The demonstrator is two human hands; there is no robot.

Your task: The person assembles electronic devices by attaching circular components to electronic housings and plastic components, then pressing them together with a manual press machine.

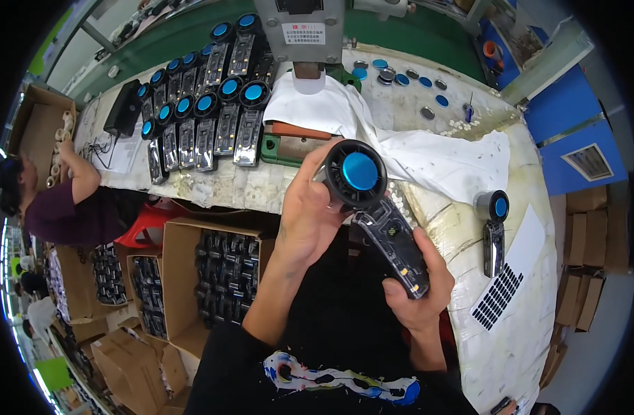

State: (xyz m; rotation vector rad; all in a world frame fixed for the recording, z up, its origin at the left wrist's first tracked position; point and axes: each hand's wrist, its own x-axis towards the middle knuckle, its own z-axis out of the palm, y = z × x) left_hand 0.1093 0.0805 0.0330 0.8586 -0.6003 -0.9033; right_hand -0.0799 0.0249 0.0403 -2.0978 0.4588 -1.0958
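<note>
Between my hands is a handheld fan [393, 245] with a round black head, a blue disc in its middle and a clear handle showing the circuit board inside. My left hand [310, 218] wraps round the head from the left. The lower end of the handle sits between the thumb and fingers of my right hand [424, 290]. Behind my left hand stands a green-based press [279, 147] with a white cloth [306, 104] draped over its bed. A similar fan [494, 238] lies to the right of my hands.
Rows of similar fans [205, 135] fill the table's left side. Loose blue and silver discs [401, 79] lie at the back right. A sticker sheet [507, 277] is at right. Boxes of parts [182, 277] stand lower left, and another person [75, 200] sits at far left.
</note>
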